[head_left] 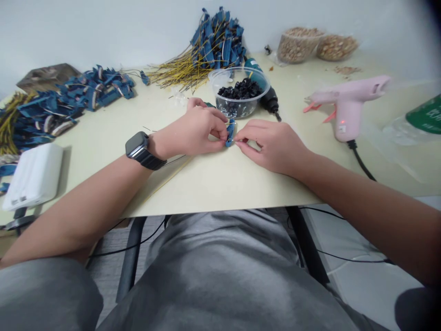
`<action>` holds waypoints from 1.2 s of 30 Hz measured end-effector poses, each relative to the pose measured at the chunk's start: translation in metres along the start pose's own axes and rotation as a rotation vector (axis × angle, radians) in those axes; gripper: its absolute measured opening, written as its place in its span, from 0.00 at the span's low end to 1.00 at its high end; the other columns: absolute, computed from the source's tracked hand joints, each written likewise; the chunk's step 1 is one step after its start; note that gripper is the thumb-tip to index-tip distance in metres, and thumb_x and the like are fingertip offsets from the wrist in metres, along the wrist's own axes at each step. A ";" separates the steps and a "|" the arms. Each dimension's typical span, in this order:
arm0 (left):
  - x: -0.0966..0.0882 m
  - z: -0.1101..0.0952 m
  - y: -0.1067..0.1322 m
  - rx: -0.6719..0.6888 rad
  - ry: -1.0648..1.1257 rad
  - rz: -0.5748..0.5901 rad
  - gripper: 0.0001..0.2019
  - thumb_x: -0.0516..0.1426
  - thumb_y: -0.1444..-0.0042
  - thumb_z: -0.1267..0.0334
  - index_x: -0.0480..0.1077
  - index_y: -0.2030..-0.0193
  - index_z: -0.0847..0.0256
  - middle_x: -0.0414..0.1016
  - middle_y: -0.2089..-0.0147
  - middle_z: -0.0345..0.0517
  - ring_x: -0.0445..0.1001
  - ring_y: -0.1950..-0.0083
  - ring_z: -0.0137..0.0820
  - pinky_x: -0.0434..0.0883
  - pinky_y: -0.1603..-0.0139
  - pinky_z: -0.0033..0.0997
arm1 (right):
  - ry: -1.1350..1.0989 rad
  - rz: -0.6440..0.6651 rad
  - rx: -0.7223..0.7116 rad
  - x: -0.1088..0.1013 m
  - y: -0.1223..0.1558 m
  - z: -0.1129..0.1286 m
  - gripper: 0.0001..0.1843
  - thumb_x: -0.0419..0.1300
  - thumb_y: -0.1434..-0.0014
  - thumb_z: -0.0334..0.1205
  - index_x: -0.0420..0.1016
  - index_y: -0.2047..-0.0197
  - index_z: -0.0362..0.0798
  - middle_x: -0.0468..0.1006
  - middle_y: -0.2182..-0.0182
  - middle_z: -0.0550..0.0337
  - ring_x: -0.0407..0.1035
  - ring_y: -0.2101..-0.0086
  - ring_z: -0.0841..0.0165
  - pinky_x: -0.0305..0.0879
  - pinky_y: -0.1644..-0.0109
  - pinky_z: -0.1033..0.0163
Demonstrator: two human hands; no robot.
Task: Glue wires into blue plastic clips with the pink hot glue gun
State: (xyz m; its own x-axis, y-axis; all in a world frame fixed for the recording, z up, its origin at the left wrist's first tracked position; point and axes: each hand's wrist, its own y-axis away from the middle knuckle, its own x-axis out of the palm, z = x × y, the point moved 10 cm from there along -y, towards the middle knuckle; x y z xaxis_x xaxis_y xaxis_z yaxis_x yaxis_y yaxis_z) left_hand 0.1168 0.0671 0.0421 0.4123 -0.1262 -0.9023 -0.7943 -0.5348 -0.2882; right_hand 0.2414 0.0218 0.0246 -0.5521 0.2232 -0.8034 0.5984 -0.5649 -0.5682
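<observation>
My left hand (pixel 193 133), with a black watch (pixel 139 149) on its wrist, grips a small blue wired piece (pixel 230 133) over the cream table (pixel 220 181). My right hand (pixel 272 147) comes in from the other side, its fingertips pinching the piece's lower right edge. Behind my hands stands a clear plastic bowl (pixel 239 94) of black beads and small metal parts. A heap of blue pieces with yellow wires (pixel 215 46) rises beyond it. Another blue heap (pixel 72 103) lies to the left.
A pink hot glue gun (pixel 347 103) lies at the right, its black cord running off the table edge. A teal rotary tool (pixel 265 87) sits behind the bowl. A white power bank (pixel 32 177) lies at the left. Two containers of brown chips (pixel 299 43) stand at the back.
</observation>
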 end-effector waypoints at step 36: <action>0.002 0.002 0.000 -0.051 0.048 0.032 0.07 0.64 0.40 0.56 0.81 0.67 0.51 0.88 0.64 0.37 0.84 0.33 0.51 0.51 0.23 0.66 | -0.004 0.013 0.027 0.001 0.000 -0.001 0.12 0.61 0.26 0.34 0.86 0.49 0.50 0.90 0.53 0.51 0.82 0.56 0.56 0.72 0.52 0.54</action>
State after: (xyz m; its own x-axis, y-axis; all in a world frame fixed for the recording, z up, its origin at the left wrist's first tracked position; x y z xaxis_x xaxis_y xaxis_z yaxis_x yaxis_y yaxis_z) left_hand 0.1172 0.0683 0.0398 0.4091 -0.1832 -0.8939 -0.7843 -0.5713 -0.2418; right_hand 0.2417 0.0229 0.0236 -0.5464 0.2128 -0.8100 0.5895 -0.5893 -0.5525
